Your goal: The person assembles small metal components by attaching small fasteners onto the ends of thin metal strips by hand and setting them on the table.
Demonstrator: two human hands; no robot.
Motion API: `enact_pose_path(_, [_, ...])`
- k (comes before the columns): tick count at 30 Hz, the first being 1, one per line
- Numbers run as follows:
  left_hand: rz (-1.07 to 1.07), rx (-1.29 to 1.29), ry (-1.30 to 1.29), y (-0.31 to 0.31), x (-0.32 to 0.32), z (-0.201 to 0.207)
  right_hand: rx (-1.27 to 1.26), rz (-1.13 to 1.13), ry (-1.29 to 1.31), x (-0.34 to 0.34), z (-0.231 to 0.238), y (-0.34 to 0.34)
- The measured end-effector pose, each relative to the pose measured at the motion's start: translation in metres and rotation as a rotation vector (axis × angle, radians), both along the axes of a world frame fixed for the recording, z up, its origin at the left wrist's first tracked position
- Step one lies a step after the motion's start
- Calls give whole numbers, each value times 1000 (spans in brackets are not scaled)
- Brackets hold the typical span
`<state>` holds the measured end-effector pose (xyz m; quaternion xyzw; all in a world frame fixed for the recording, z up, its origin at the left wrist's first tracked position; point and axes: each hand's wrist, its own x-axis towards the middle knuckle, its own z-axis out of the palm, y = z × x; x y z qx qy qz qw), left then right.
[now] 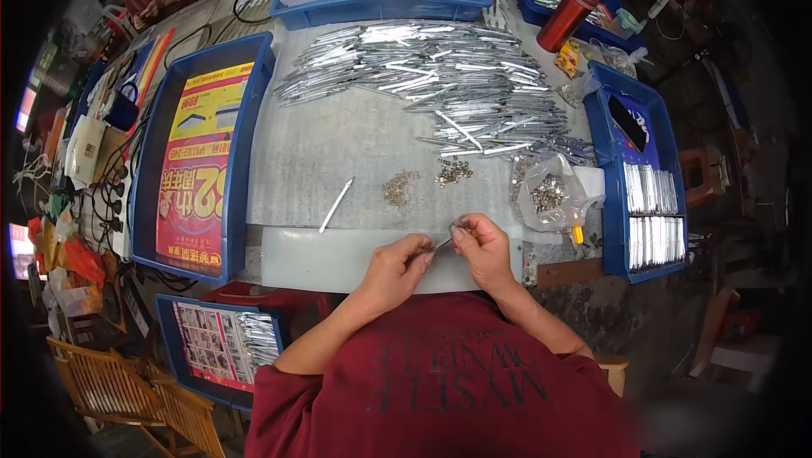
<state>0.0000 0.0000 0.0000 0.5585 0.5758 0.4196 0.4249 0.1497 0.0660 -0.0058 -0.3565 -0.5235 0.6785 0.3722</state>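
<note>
Silver metal strip [441, 244] is pinched between the left hand [397, 262] and the right hand [482, 246], low over the tabletop [338, 149]. Both grips are closed on it. A small piece seems fitted on; next, a careful push is needed.

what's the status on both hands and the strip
Left hand and right hand both in grip on one thin metal strip, over the white board. Loose strip lies apart, left. Nothing in the way.
</note>
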Motion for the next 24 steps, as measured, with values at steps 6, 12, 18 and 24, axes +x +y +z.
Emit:
enact_pose_path(6, [129, 18, -174, 0, -1, 2, 129, 58, -180, -12, 11, 12])
enact_pose_path(12, [206, -20, -184, -12, -17, -7, 589, 65, -439, -27, 13, 49])
enact_pose_path(18, [239, -28, -203, -17, -22, -7, 828, 174, -657, -45, 0, 66])
enact_pose_path(24, [276, -79, -213, -19, -23, -4, 865, 240, -875, -60, -4, 76])
